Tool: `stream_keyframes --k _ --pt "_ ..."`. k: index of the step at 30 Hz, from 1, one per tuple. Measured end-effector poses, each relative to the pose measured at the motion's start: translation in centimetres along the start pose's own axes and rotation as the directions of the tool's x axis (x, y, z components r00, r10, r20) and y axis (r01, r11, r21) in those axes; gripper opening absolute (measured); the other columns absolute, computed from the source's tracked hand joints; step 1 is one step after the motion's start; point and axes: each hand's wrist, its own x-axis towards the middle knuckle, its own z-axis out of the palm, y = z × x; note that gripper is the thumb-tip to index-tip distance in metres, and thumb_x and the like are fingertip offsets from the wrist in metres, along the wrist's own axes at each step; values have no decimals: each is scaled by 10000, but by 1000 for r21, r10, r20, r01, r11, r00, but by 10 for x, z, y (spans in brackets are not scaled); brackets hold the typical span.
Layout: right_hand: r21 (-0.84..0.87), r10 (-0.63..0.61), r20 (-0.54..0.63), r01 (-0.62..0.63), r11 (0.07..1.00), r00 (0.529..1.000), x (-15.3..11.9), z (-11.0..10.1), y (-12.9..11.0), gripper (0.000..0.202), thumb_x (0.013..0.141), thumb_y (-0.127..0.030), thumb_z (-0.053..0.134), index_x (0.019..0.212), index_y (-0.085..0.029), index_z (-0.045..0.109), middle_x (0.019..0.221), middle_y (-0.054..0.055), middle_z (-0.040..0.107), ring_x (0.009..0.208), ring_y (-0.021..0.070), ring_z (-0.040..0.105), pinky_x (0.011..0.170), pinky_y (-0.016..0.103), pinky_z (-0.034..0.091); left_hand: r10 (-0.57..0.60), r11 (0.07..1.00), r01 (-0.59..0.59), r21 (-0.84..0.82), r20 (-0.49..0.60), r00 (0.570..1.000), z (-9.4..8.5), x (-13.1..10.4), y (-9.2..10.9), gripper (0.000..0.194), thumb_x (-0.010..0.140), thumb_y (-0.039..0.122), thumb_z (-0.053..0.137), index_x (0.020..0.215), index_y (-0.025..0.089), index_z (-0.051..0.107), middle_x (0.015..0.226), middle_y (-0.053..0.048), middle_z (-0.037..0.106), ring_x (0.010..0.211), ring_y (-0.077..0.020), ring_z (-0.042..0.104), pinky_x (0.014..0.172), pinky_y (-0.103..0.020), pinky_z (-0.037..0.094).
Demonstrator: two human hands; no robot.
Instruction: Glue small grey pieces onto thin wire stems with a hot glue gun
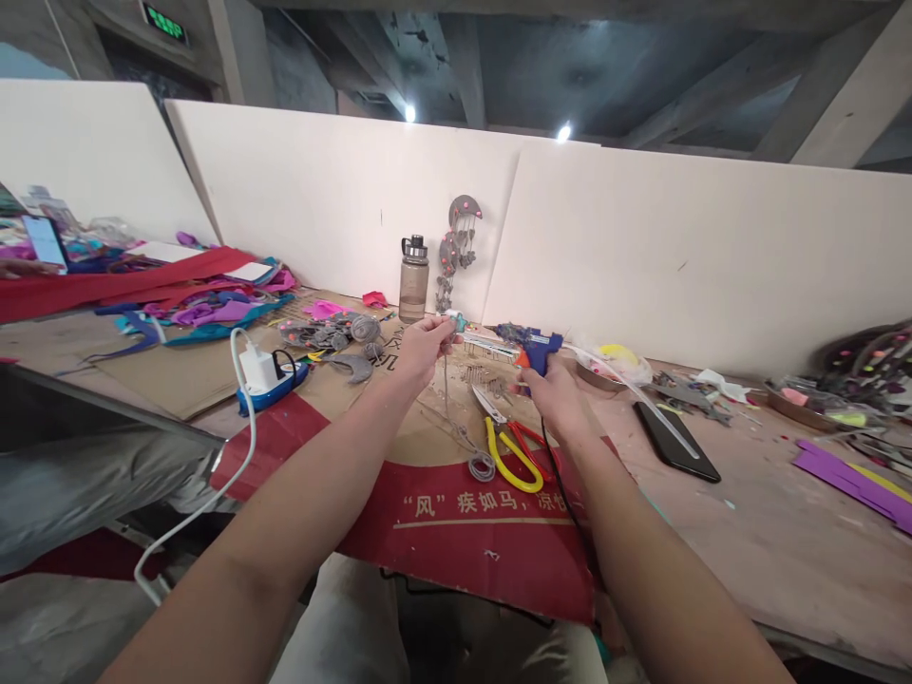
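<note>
My left hand (426,344) is closed in a pinch on a small teal-and-white piece (460,323), whose kind I cannot make out. Grey yarn (447,391) hangs below these fingers and ends in a loose coil on the cardboard. In my right hand (548,394) is a blue hot glue gun (540,348) with an orange trigger, its nozzle side toward the left hand. A clear glue stick (645,389) juts out behind it. Scissors (509,442) with yellow and red handles lie open below, between my forearms.
A water bottle (413,280) and a grey moon-shaped hanging ornament (465,211) are at the white board. Left of me are a plugged charger on a blue power strip (269,388), grey felt pieces (349,366) and coloured cloth (206,285). A black phone (675,442) lies right.
</note>
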Motion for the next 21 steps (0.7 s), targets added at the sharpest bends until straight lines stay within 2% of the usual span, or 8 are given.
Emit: stream_keyframes --k 1,2,5,10,13,17,19,21 --pt "81 74 22 -75 994 997 -3 4 -10 192 760 -305 536 928 -228 484 761 19 620 584 175 620 527 331 526 -7 1000 7 3 -5 1000 0 0 0 241 618 283 758 718 135 596 597 26 555 565 -69 586 443 -154 313" --pt "137 96 51 -102 985 994 -7 8 -20 230 763 -318 541 962 -227 469 792 21 626 600 172 624 556 333 535 -12 1000 12 10 -12 1000 -1 1 -1 247 617 290 760 726 136 599 607 22 565 560 -69 584 430 -153 294" --pt "188 51 94 -68 980 994 -17 14 -41 316 776 -327 538 1063 -225 453 760 -2 607 574 155 585 577 319 525 -20 999 21 32 -25 999 -2 2 -3 262 608 304 766 741 138 612 650 9 596 540 -63 569 408 -155 264" --pt "-26 -24 69 25 999 997 -24 13 -43 380 823 -329 500 1185 -223 449 745 19 610 593 186 564 587 336 492 -15 1000 15 16 -5 1000 -3 2 -5 269 582 312 776 693 142 599 626 9 584 570 -74 576 433 -159 300" --pt "-153 -101 45 107 982 994 -24 12 -38 422 840 -353 492 1241 -227 443 897 76 650 769 240 612 679 378 498 -30 999 31 43 -27 999 -3 2 -5 294 569 332 785 711 148 606 632 9 589 569 -77 576 434 -163 296" --pt "-204 -172 65 182 962 983 -24 13 -37 489 857 -353 469 1319 -216 384 1156 126 606 1005 275 591 820 413 483 -32 997 34 63 -22 999 -1 0 -4 310 564 352 788 713 151 604 625 11 584 557 -76 567 426 -164 280" --pt "-225 -190 77 202 953 979 -24 13 -37 472 864 -355 463 1308 -208 397 1159 134 604 1026 286 585 847 417 472 -30 997 31 67 -16 999 0 -1 -3 307 560 350 788 703 153 601 619 15 577 549 -72 558 424 -165 280" --pt "-253 -184 89 201 946 979 -25 13 -40 441 866 -346 462 1280 -198 420 1084 133 629 962 292 602 831 420 471 -24 997 25 72 -14 1000 1 -2 -3 312 553 350 791 698 153 598 634 15 580 544 -69 553 427 -168 285"
